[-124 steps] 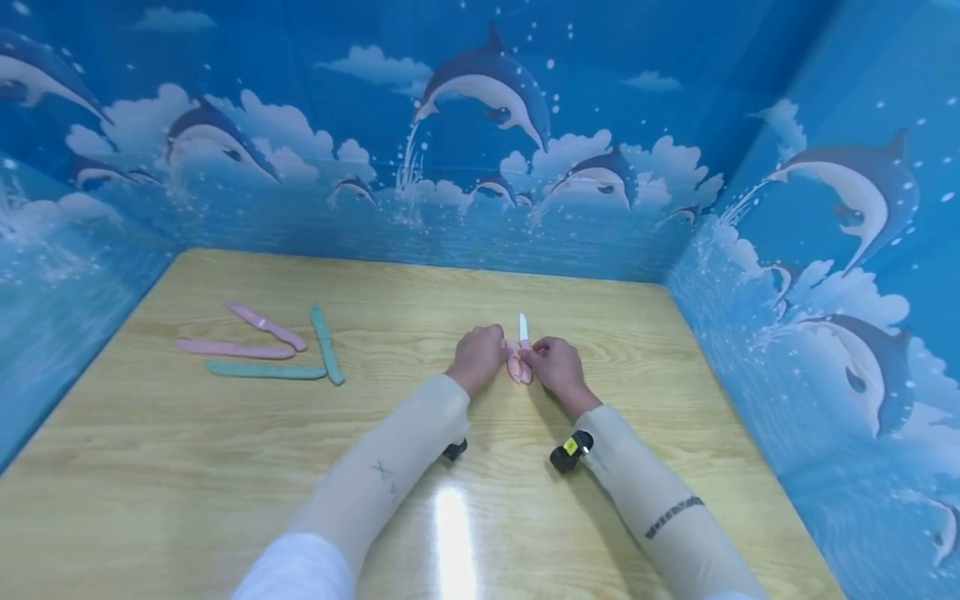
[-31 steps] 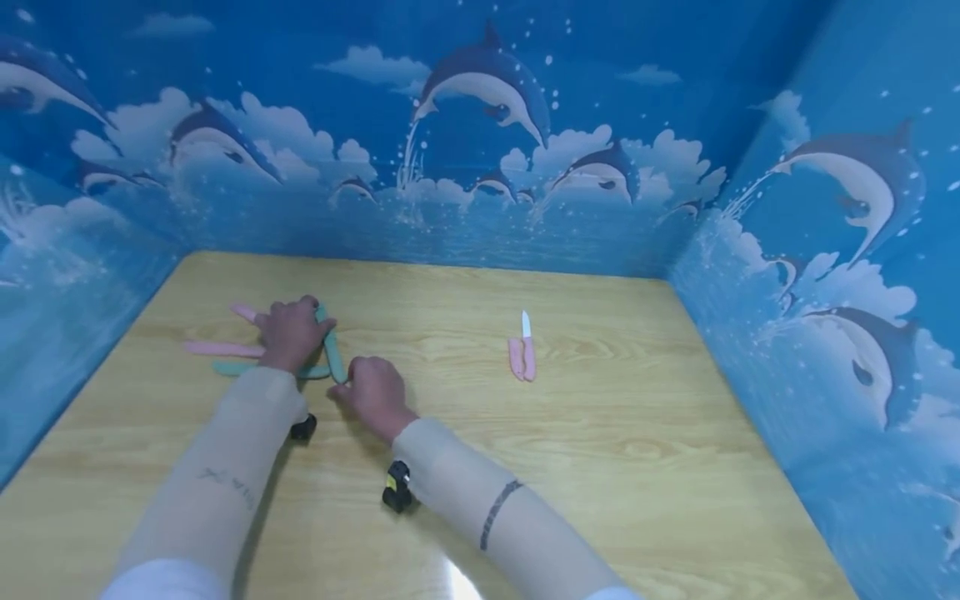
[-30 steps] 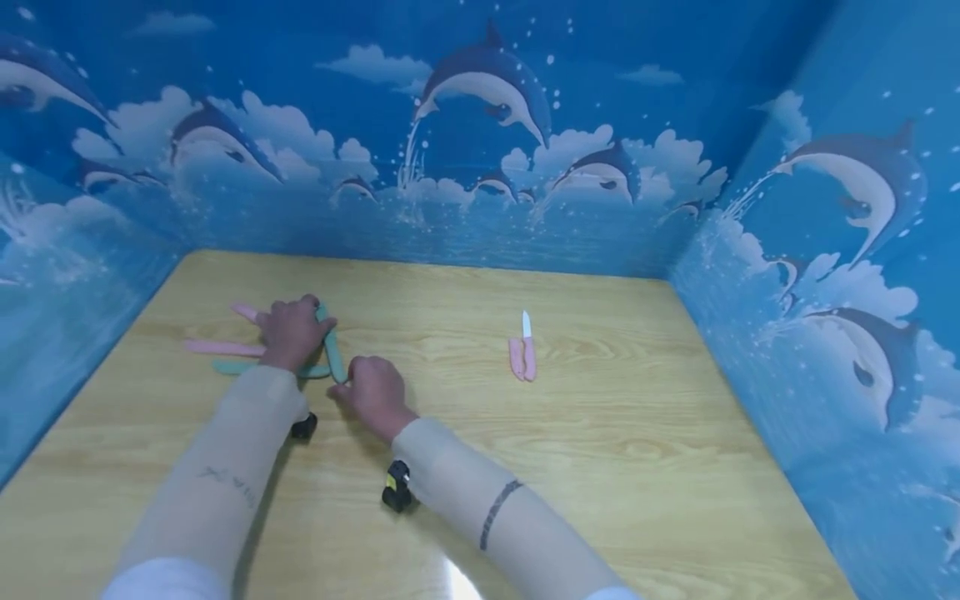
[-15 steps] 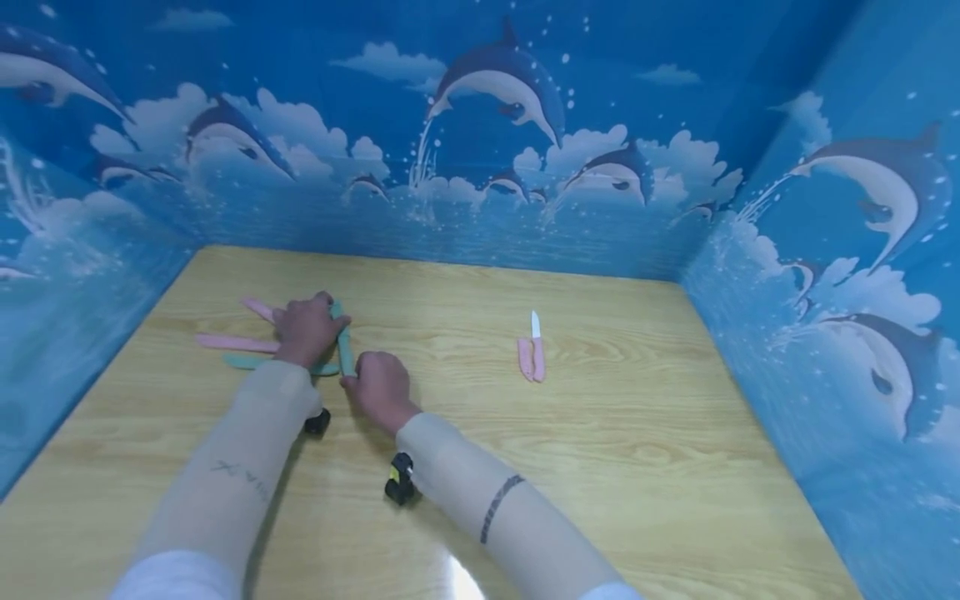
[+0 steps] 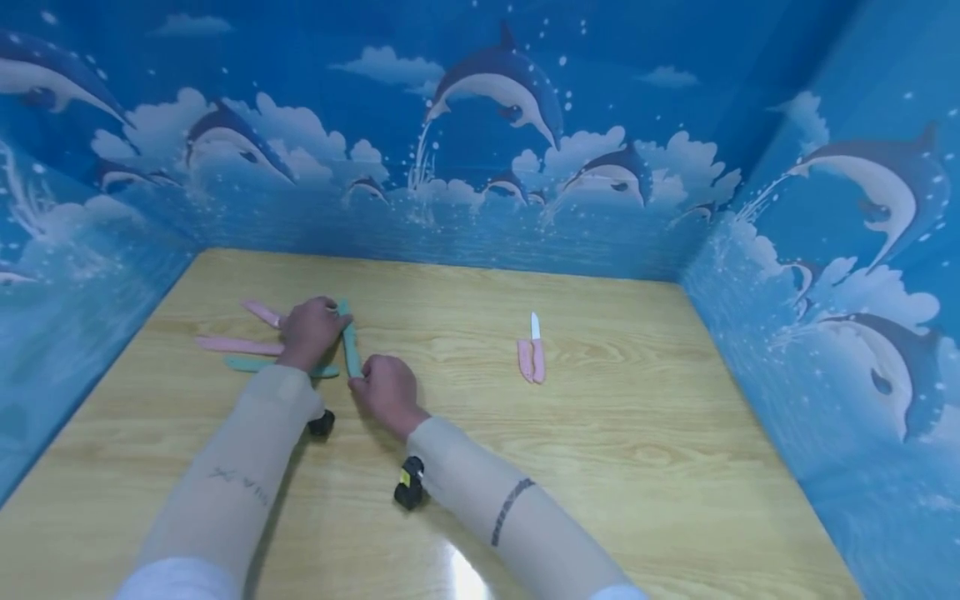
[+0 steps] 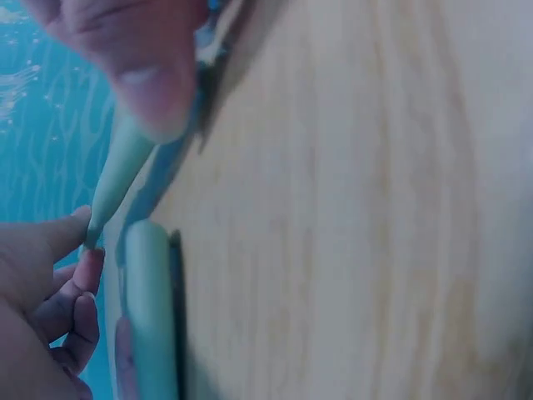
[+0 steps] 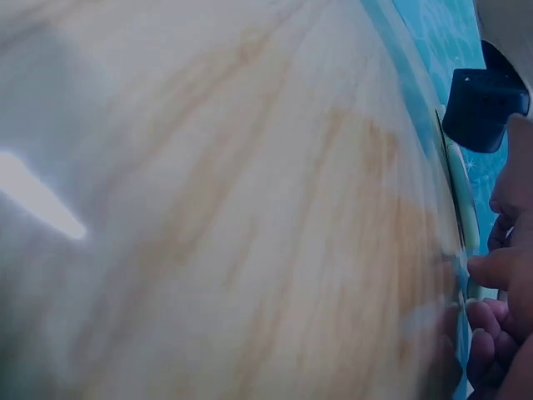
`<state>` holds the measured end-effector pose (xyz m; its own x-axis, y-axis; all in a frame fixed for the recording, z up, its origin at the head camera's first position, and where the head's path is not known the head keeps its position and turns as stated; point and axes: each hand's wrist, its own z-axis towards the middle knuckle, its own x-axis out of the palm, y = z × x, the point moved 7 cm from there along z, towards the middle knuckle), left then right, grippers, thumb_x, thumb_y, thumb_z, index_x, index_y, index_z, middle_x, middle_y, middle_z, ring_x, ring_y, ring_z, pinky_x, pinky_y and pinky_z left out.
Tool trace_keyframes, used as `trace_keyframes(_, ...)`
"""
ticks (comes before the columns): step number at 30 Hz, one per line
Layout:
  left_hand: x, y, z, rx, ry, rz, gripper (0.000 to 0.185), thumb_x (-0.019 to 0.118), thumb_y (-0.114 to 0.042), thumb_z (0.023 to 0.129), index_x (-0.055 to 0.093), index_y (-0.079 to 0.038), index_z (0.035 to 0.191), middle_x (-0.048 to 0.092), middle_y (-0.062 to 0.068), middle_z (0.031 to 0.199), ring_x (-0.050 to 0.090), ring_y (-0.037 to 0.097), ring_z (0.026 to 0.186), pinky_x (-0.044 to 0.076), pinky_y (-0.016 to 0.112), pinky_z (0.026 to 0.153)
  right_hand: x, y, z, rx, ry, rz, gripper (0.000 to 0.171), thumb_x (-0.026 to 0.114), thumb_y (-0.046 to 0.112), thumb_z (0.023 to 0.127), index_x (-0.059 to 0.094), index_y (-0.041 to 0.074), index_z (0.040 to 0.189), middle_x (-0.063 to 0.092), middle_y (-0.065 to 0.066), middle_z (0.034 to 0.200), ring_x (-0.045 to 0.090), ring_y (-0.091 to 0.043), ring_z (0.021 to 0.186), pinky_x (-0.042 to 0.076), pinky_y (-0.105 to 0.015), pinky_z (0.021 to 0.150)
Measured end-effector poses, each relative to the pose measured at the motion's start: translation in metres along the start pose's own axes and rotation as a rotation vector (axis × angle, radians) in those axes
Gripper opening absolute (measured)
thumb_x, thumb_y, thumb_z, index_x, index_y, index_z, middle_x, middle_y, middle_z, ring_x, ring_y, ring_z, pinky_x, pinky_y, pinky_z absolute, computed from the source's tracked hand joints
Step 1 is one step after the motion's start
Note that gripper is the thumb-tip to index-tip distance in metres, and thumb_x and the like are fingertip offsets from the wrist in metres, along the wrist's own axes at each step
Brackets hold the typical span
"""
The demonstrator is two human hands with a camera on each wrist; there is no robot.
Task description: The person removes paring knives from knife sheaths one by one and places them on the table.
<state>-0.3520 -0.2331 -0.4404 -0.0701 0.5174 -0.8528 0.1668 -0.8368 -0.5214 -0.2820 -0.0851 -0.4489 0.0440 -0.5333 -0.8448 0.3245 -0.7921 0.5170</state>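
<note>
A slender green piece (image 5: 351,346), shaped like a sheathed knife, is held between both hands at the left of the table. My left hand (image 5: 309,332) pinches its far end; the thumb shows large in the left wrist view. The near end is pinched by my right hand (image 5: 390,389), thumb against fingers. In the left wrist view the held piece (image 6: 121,171) slants up off the tabletop. A second green piece (image 5: 247,364) lies under the left wrist, partly hidden. Beside it are two long pink pieces (image 5: 238,345), their right ends covered by the left hand.
A small pink-handled knife (image 5: 537,358) with a white blade lies right of centre, its pink sheath (image 5: 523,357) alongside. The wooden table (image 5: 645,467) meets blue dolphin-print walls at the back and both sides.
Both hands have come from the small knife on the right over to the green piece. The right hand now grips its near end, and the piece has shifted slightly away from the other green piece.
</note>
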Motion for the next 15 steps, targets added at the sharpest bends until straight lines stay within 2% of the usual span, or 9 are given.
trace_keyframes(4, -0.002, -0.003, -0.002, -0.001, 0.02, -0.108, 0.052, 0.058, -0.036, 0.097, 0.053, 0.002, 0.133, 0.06, 0.023, 0.127, 0.056, 0.042, 0.114, 0.038, 0.06, 0.1, -0.004, -0.004, -0.001, -0.007, -0.015, 0.002, 0.018, 0.074, 0.03, 0.085, 0.073, 0.012, 0.085, 0.068, 0.004, 0.075, 0.058, -0.006, 0.064, 0.042, -0.015, 0.054)
trace_keyframes(7, -0.003, -0.006, -0.005, -0.001, 0.036, -0.198, 0.052, 0.057, -0.034, 0.097, 0.052, 0.003, 0.133, 0.06, 0.024, 0.126, 0.057, 0.04, 0.113, 0.045, 0.055, 0.096, -0.005, -0.01, -0.001, -0.011, -0.016, 0.022, 0.017, 0.074, 0.027, 0.084, 0.072, 0.01, 0.086, 0.067, 0.004, 0.074, 0.056, -0.006, 0.063, 0.041, -0.015, 0.053)
trace_keyframes(11, -0.002, -0.009, -0.006, -0.017, 0.066, -0.308, 0.051, 0.058, -0.033, 0.097, 0.05, 0.003, 0.133, 0.057, 0.026, 0.126, 0.057, 0.039, 0.111, 0.049, 0.05, 0.092, -0.009, -0.018, -0.003, -0.008, -0.025, 0.032, 0.015, 0.074, 0.026, 0.083, 0.072, 0.011, 0.086, 0.066, 0.004, 0.072, 0.056, -0.008, 0.063, 0.041, -0.016, 0.053)
trace_keyframes(15, 0.001, -0.013, -0.006, -0.005, 0.096, -0.338, 0.052, 0.057, -0.032, 0.098, 0.047, 0.004, 0.133, 0.056, 0.026, 0.125, 0.058, 0.038, 0.107, 0.05, 0.048, 0.09, -0.016, -0.024, -0.005, 0.007, -0.021, 0.033, 0.016, 0.074, 0.026, 0.082, 0.072, 0.012, 0.087, 0.067, 0.005, 0.072, 0.056, -0.008, 0.063, 0.041, -0.017, 0.053)
